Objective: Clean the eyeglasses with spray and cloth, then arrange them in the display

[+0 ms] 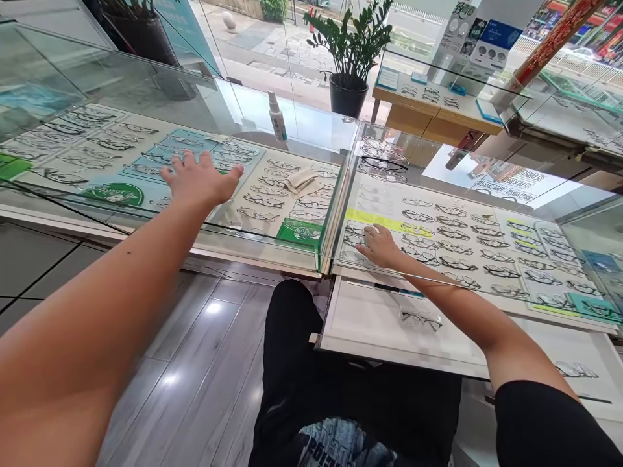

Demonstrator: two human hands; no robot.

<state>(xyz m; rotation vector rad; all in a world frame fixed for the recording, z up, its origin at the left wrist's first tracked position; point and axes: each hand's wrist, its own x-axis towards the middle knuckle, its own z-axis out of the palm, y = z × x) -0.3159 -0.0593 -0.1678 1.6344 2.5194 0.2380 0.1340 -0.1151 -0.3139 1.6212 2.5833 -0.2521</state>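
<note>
My left hand (199, 178) is spread with its fingers apart, on or just above the glass top of the left display case (214, 227). Beneath that glass lie rows of eyeglasses on white and blue sheets. My right hand (378, 245) is in the near left corner of the right display case (487, 295), beside a yellow strip (372, 219). Its fingers are curled in close to some eyeglasses (353, 232); whatever they hold, if anything, is hidden. Several more rows of eyeglasses (452, 232) spread to the right of this hand.
A white drawer (360, 331) is pulled out over my lap, with bagged eyeglasses (421, 319) in it. A spray bottle (277, 118) stands on the left glass top. A folded cloth (302, 183) shows near the divider. A potted plant (348, 94) stands beyond.
</note>
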